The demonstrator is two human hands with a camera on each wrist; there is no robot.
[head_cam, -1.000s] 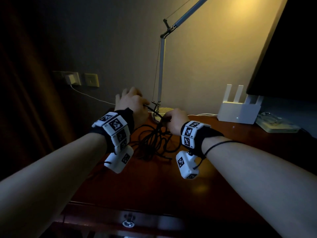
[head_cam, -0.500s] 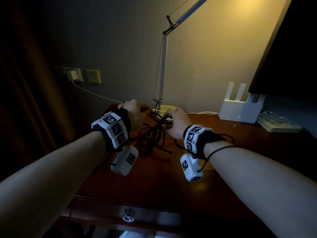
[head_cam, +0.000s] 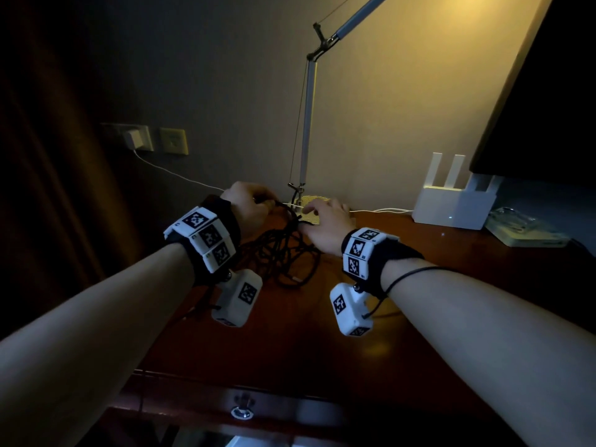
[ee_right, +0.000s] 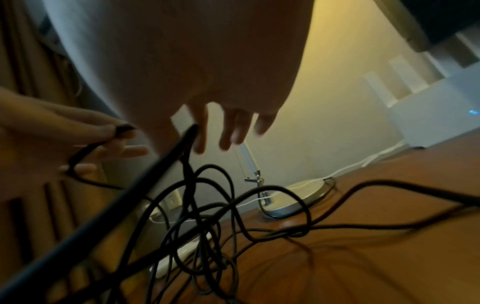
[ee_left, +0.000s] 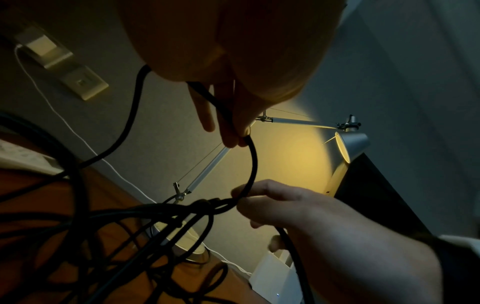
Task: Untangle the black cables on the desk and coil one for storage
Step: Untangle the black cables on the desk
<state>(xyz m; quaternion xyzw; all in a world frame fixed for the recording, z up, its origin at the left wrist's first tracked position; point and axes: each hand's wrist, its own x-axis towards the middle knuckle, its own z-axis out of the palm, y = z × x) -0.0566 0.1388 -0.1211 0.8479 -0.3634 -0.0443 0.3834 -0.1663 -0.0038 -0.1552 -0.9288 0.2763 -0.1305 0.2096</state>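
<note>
Step in hand: untangling; no coil is started. The black cables point(head_cam: 283, 253) lie knotted on the desk point(head_cam: 322, 333) near its rear edge, in front of the desk lamp point(head_cam: 304, 130) base. My left hand point(head_cam: 248, 204) pinches one strand, lifted off the heap. My right hand point(head_cam: 325, 227) pinches the same strand at the knot point(ee_left: 207, 203). Next move, as I judge it: feed that strand back through the knot; avoid pulling it taut.
</note>
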